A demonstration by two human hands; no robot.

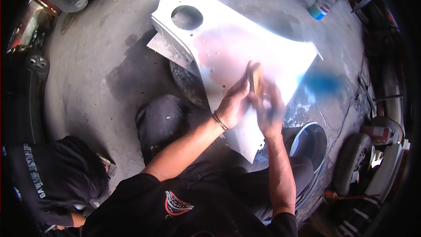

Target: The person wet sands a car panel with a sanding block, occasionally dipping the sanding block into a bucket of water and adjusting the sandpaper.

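A large white car body panel (258, 35), with a round hole near its far left corner and pinkish patches, lies tilted in front of me. Over its near part, a tan block-like piece (256, 79) is between my hands; its exact kind cannot be made out. My left hand (237, 101), with a bracelet at the wrist, has its fingers closed against the piece's left side. On the other side is my right hand (270, 107), its fingers smeared by motion, so its grip on the piece is unclear.
Beneath the panel is a tire (186, 81). A bucket (309, 142) stands by my right knee, and a paint can (319, 9) farther off. Another person in a black shirt (66, 171) crouches at left. A wheel (353, 162) and car parts line the right side.
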